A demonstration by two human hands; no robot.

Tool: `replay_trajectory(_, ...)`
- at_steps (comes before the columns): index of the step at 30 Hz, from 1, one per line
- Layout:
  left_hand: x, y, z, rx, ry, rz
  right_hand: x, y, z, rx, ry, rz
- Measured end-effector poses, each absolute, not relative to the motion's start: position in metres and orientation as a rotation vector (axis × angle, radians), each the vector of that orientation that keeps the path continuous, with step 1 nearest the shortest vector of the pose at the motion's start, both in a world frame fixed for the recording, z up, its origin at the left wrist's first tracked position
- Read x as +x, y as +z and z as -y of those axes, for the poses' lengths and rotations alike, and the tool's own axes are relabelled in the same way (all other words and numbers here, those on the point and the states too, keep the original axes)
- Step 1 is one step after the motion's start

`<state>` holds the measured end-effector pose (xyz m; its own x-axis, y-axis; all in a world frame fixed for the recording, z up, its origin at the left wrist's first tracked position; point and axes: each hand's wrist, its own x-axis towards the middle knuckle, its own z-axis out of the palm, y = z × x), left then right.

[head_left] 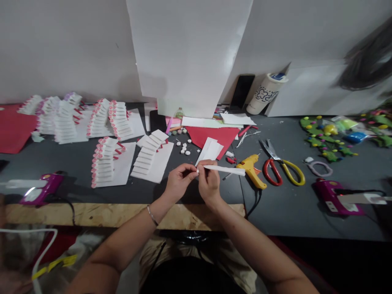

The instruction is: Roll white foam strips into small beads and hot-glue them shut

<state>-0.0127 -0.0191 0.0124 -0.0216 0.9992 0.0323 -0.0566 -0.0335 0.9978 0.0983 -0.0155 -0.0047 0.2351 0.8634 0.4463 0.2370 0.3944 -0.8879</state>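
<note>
My right hand (210, 181) is closed round one end of a folded white paper strip (229, 169), which sticks out to the right. Against it, my left hand (180, 178) pinches a tiny white piece (197, 171) between thumb and fingertip. Just beyond the hands lie white paper strips (209, 150) on a red sheet (225, 138). Several small white balls (183, 148) are scattered left of the sheet. To the left, white folded pieces with red ends (149, 153) rest in a row on white card.
A yellow glue gun (251, 169) lies right of my hands, with open red-and-yellow scissors (280, 165) beyond it. At the back stand a white cup (265, 94) and a dark phone (242, 92). Purple devices (333, 196) sit at both sides. Green felt decorations (327, 136) lie far right.
</note>
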Motion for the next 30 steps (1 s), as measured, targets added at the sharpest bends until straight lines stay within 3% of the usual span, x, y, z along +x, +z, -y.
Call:
replay_trajectory(17, -0.0179, 0.0119, 0.0126, 0.917, 1.219, -1.039, 0.0984, -0.0081, 0.0173, -1.088, 0.557, 1.364)
replay_trajectory(30, -0.0115, 0.0053, 0.0198, 1.069, 1.323, -1.191, 0.0981, -0.0068, 0.0138, -1.156, 0.687, 1.273)
